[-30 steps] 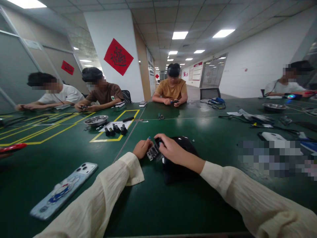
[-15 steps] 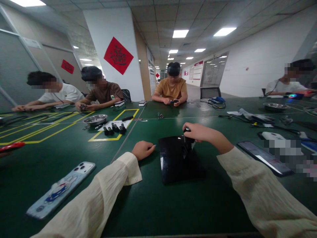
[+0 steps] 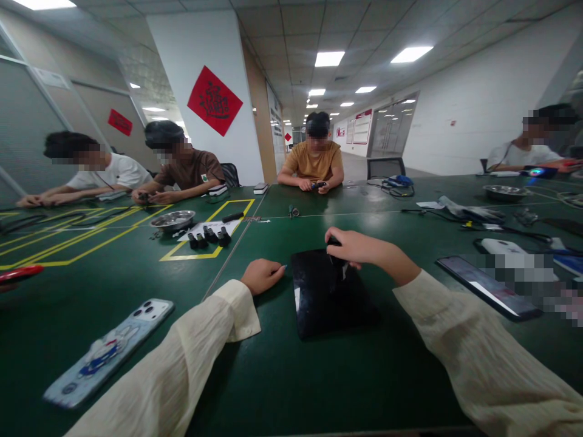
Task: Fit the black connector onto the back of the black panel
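Black glossy pad (image 3: 328,297), flat rect. w/ rounded corners, lies mid-table, near side. Left: phone (image 3: 107,352) in pale cartoon case. Left hand (image 3: 262,274) in a loose fist on green table (image 3: 282,376), just left of pad. Right hand (image 3: 353,247) grips small dark part (image 3: 333,241) at pad's far edge. Right: slim dark phone (image 3: 487,286).

From my feed this looks like an assembly workshop set up in an office building. I see one long green counter (image 3: 113,273) marked off with yellow tape lines (image 3: 182,256), co-workers (image 3: 317,165) seated along it over small parts, a metal bowl (image 3: 173,220), loose cables (image 3: 501,228), and panel lights (image 3: 330,58) in a grid ceiling.
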Demonstrator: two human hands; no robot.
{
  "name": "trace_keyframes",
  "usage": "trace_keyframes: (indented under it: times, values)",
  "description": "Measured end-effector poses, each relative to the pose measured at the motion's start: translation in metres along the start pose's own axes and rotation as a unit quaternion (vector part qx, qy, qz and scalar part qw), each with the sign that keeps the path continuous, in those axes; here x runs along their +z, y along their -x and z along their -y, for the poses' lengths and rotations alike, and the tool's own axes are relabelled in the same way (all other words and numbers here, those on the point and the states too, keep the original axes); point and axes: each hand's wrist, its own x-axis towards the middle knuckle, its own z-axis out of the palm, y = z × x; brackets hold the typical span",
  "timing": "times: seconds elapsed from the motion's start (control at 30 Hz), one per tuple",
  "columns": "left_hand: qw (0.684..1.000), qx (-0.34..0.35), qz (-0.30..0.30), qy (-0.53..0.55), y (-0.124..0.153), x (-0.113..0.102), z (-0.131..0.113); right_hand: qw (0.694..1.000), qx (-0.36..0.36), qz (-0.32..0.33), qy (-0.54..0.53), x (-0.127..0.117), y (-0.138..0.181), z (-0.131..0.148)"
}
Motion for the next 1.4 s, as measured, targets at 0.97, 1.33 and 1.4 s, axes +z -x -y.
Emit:
trace_keyframes:
  times: [0.97, 1.33, 1.4]
  values:
    - [1.000, 0.014, -0.002, -0.003, 0.000, 0.001, 0.001, 0.966, 0.173, -0.021, 0.189, 0.026, -0.042, -0.081]
    - [0.888, -0.082, -0.093, 0.442, 0.002, 0.010, -0.042, 0.944, 0.039, -0.247, 0.213, 0.007, -0.015, -0.001]
    - [0.829, -0.109, -0.102, 0.538, 0.001, 0.012, -0.056, 0.938, -0.026, -0.266, 0.221, 0.015, -0.004, 0.022]
